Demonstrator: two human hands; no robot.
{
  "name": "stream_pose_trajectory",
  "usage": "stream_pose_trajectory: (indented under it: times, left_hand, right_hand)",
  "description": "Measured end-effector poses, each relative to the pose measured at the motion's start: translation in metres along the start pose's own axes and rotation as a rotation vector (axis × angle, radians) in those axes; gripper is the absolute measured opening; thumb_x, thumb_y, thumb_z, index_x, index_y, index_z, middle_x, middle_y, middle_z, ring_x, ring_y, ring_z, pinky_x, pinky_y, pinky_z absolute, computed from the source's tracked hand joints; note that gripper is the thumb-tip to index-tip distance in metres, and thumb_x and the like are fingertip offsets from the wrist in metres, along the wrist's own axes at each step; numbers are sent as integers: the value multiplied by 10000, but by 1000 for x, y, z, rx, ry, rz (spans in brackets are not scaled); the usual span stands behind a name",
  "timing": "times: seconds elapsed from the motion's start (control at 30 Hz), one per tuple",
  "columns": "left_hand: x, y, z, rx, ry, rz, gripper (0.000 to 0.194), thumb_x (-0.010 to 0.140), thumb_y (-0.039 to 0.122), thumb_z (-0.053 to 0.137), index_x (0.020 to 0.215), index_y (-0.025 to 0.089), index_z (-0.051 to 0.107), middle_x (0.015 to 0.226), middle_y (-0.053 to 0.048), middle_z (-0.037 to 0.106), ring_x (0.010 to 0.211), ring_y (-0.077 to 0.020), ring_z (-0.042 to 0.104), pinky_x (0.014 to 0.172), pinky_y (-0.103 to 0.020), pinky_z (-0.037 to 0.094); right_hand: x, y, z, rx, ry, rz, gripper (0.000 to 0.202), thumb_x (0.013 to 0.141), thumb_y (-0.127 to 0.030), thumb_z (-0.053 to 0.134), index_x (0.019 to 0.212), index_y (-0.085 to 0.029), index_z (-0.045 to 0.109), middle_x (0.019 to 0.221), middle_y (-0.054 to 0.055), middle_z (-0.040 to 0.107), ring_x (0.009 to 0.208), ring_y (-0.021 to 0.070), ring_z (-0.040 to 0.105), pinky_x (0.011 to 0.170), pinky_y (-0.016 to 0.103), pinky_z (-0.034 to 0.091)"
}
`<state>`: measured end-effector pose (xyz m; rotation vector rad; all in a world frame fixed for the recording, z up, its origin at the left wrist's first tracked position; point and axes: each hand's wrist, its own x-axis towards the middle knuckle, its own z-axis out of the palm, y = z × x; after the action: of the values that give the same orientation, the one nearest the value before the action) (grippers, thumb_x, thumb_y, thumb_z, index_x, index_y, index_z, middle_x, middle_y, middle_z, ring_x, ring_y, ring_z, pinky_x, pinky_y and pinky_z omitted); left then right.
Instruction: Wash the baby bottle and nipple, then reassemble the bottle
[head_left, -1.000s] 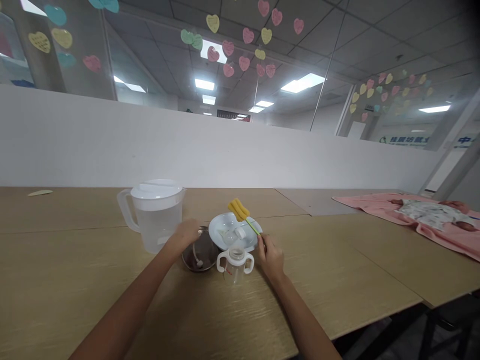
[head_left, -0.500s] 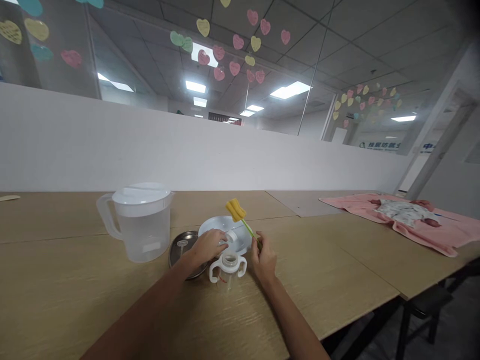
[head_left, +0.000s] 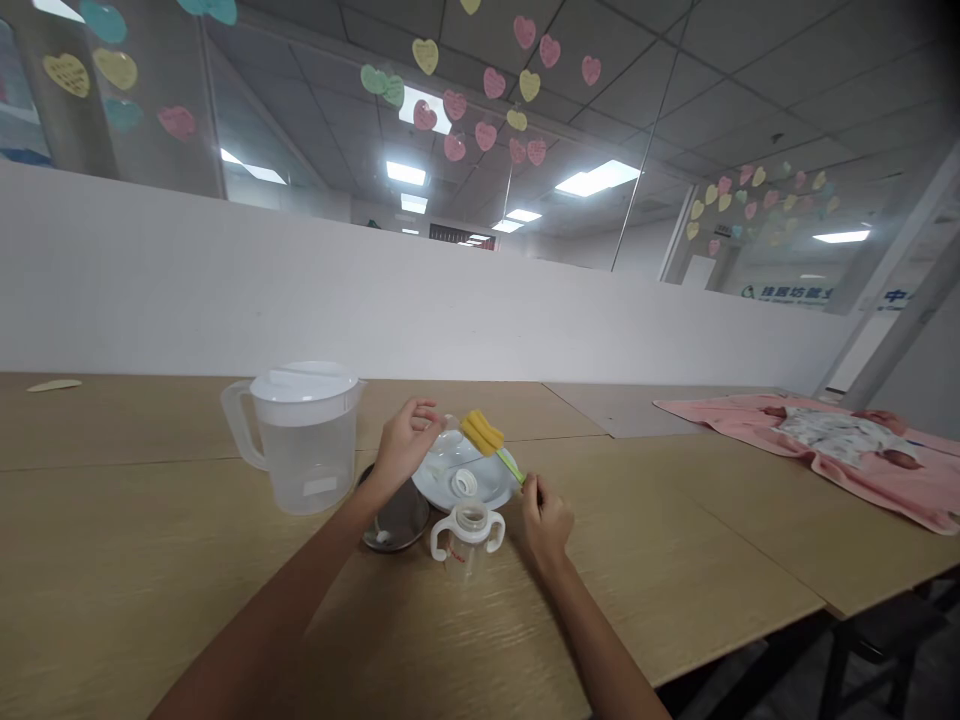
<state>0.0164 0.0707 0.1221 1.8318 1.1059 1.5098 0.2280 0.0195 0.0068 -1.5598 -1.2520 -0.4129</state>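
My right hand grips the green handle of a bottle brush with a yellow sponge head. My left hand is raised over the far left rim of a white bowl, its fingers closed on a clear cap beside the sponge. Inside the bowl lies a white ring collar. Upright in front of it stands a clear baby bottle with two white handles and an uncovered mouth. A dark metal dish, partly behind my left forearm, holds a small whitish piece.
A lidded clear plastic pitcher stands left of the dish. At the far left lies a flat pale stick. To the right, a baby-like figure in patterned clothing lies on a pink towel. A white wall backs the table.
My left hand has lifted from the bowl, up and away from me, with the clear cap by the sponge. The brush is tilted lower, and the whole view has shifted slightly.
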Motion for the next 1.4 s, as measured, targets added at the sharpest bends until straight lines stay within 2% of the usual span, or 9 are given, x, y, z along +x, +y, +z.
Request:
stream_pose_trajectory:
  times: [0.13, 0.27, 0.37, 0.53, 0.7, 0.87, 1.0, 1.17, 1.4]
  left_hand:
    - [-3, 12, -2, -123, 75, 36, 277, 750, 375, 587, 938, 173, 564, 790, -25, 634, 685, -144, 608, 647, -246, 466]
    - [-16, 15, 6, -217, -132, 13, 284, 791, 423, 548, 929, 176, 567, 771, -38, 657, 723, -173, 641, 608, -241, 481]
    - [-28, 19, 9, -90, -284, 76, 318, 807, 443, 554, 1002, 198, 610, 827, -49, 687, 730, -186, 654, 606, -248, 486]
    - [-37, 30, -2, 164, -449, 217, 352, 815, 465, 560, 1083, 248, 630, 981, -42, 697, 820, -195, 652, 666, -244, 473]
    - [-26, 32, -19, 399, -465, 228, 388, 894, 481, 409, 1149, 238, 571, 1132, -68, 643, 986, -229, 614, 768, -277, 450]
    - [-10, 17, -41, 811, -293, 74, 378, 937, 353, 272, 1217, 177, 455, 1191, -153, 549, 964, -271, 607, 783, -353, 432]
    - [-7, 0, -52, 930, -456, -81, 368, 833, 292, 474, 1165, 132, 478, 1169, -191, 527, 949, -294, 599, 765, -365, 448]
    - [-7, -25, -47, 870, -638, -47, 554, 576, 151, 701, 1103, 180, 533, 1145, -100, 532, 905, -227, 605, 740, -280, 475]
    - [-2, -60, -35, 848, -592, 21, 534, 577, 45, 612, 1093, 142, 515, 1140, -116, 539, 1047, -242, 547, 850, -312, 461]
  right_hand:
    - [-3, -1, 1, 61, -8, -116, 550, 934, -421, 269, 538, -169, 556, 447, 25, 537, 407, 107, 424, 460, 236, 238]
    - [-5, -2, -1, 116, -20, -280, 504, 931, -341, 309, 509, -165, 522, 427, 2, 486, 406, 89, 391, 469, 234, 251]
    - [-4, 0, -2, 116, -11, -361, 464, 918, -296, 341, 507, -165, 511, 428, -7, 471, 409, 83, 383, 471, 235, 251]
    - [-5, 5, -1, 112, 99, -288, 459, 907, -280, 360, 475, -172, 467, 404, -21, 429, 392, 75, 344, 466, 234, 244]
    - [-6, 7, -1, 92, 45, -246, 473, 910, -318, 357, 484, -165, 493, 414, -10, 450, 396, 77, 352, 464, 236, 232]
    - [-2, 6, -5, 87, 34, -130, 513, 923, -378, 312, 497, -166, 506, 402, -1, 446, 389, 90, 347, 457, 241, 224]
    - [-1, 5, -6, 86, 27, -63, 555, 925, -432, 274, 497, -167, 509, 406, 18, 467, 404, 102, 364, 466, 243, 231]
    - [-4, 5, -3, 50, -46, -94, 578, 917, -457, 265, 511, -152, 542, 434, 43, 521, 410, 99, 396, 479, 233, 232]
    - [-3, 7, -1, 30, -56, -108, 605, 919, -467, 238, 515, -152, 559, 417, 29, 501, 395, 91, 382, 476, 238, 231]
